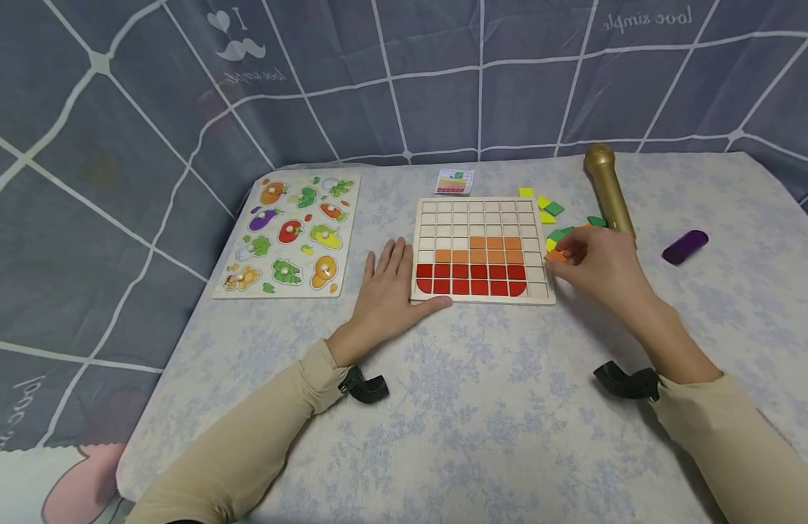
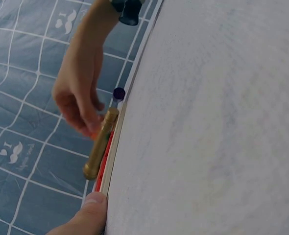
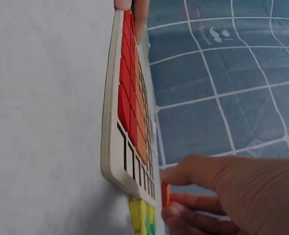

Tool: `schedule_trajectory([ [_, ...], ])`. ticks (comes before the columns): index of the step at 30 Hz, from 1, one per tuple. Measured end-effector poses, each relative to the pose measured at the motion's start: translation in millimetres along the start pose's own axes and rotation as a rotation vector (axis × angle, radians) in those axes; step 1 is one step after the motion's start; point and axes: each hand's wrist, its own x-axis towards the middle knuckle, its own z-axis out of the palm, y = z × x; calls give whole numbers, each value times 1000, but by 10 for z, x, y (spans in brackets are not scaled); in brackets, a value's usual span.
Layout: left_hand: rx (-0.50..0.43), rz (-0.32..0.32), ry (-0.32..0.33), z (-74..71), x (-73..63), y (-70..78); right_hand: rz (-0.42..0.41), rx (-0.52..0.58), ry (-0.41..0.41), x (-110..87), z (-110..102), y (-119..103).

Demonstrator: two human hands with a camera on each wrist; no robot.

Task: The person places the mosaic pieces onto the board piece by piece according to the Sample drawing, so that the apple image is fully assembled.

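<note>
Homelike corner, checked curtain (image 1: 437, 109), floral tablecloth (image 1: 469, 407)

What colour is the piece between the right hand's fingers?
Orange; the piece shows best in the right wrist view.

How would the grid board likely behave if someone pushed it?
The grid board is probably stiff, judging by its straight, unbent edges. Lying flat and low, it would likely slide rather than tip. The red tiles would probably travel along, since they sit within its cells.
</note>
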Motion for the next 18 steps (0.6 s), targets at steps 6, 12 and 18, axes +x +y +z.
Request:
schedule_trajectory([
  [6, -5, 4, 4, 9, -5, 5, -58, 46, -62, 262, 214, -137],
  [12, -10, 7, 0, -4, 4, 15, -78, 97, -113, 487, 534, -368],
  [18, -16, 2, 2, -20, -4, 23, -105, 214, -148, 619, 817, -571],
])
